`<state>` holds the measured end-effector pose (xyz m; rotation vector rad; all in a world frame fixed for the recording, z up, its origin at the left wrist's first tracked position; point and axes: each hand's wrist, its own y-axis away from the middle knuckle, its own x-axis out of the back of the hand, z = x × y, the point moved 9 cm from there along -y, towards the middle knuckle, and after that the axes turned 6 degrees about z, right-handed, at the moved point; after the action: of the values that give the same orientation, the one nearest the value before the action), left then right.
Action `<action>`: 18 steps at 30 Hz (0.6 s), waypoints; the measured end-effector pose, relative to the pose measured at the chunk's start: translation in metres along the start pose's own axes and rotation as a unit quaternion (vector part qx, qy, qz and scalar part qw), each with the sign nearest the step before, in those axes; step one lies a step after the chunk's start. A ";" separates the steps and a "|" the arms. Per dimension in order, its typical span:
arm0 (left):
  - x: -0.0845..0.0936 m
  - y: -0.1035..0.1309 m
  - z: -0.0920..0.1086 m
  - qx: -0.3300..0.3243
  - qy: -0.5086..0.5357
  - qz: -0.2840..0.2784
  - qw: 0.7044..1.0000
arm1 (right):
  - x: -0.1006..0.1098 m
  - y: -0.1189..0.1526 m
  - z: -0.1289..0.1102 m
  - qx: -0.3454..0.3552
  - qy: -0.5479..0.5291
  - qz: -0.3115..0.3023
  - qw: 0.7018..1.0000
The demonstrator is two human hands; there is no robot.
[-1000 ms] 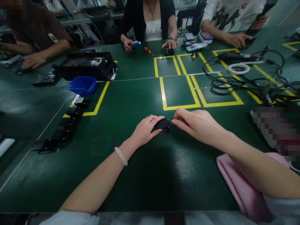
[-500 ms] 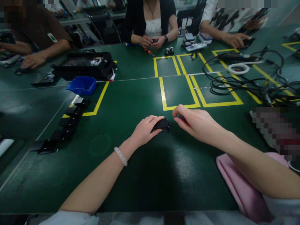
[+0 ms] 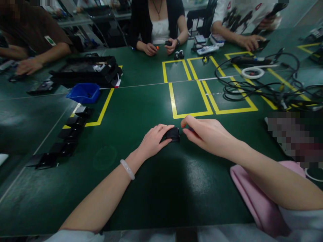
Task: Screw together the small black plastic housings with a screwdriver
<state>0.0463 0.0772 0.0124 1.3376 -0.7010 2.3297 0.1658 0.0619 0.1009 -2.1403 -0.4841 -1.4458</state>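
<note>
A small black box-shaped part [image 3: 173, 135] lies on the green table in front of me. My left hand [image 3: 153, 140] is closed around its left side, with the thumb at the near edge and the fingers over the far edge. Just right of the part, my right hand [image 3: 203, 134] is held in a pinch, thumb against curled fingers. Something dark shows in the curl of that hand, but I cannot make out what it is. A small gap separates the right fingertips from the part's right end, where tiny bright spots show.
At left stand a row of black parts [image 3: 67, 134], a blue scoop-shaped bin [image 3: 84, 93] and black trays [image 3: 85, 72]. Coiled black cables [image 3: 237, 90] lie at right. Near my right arm is pink cloth [image 3: 248, 188]. Several people sit working across the table [image 3: 141, 101].
My view has shifted slightly, and the right fingertips sit a little nearer the black part. Across the table, a person's hands have moved apart. My left hand keeps its hold.
</note>
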 end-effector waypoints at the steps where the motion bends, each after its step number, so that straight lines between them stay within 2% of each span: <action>1: 0.000 0.000 0.000 0.000 0.002 -0.001 1.000 | -0.001 0.000 0.000 -0.001 0.011 -0.006 1.000; 4: 0.001 0.000 0.001 -0.001 0.007 -0.002 1.000 | -0.003 0.000 0.001 -0.007 0.040 -0.017 0.999; 9: 0.001 0.000 0.000 -0.001 0.005 -0.003 1.000 | 0.001 -0.001 -0.004 0.002 0.000 -0.002 1.000; 15: 0.001 0.000 -0.002 0.003 0.009 -0.002 1.000 | -0.003 -0.001 -0.003 -0.006 0.041 -0.028 0.999; 18: 0.001 0.000 -0.002 -0.001 0.005 0.000 1.000 | -0.001 -0.001 -0.004 -0.005 0.016 -0.016 1.000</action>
<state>0.0443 0.0783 0.0121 1.3258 -0.6989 2.3333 0.1620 0.0605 0.1010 -2.1221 -0.5023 -1.5017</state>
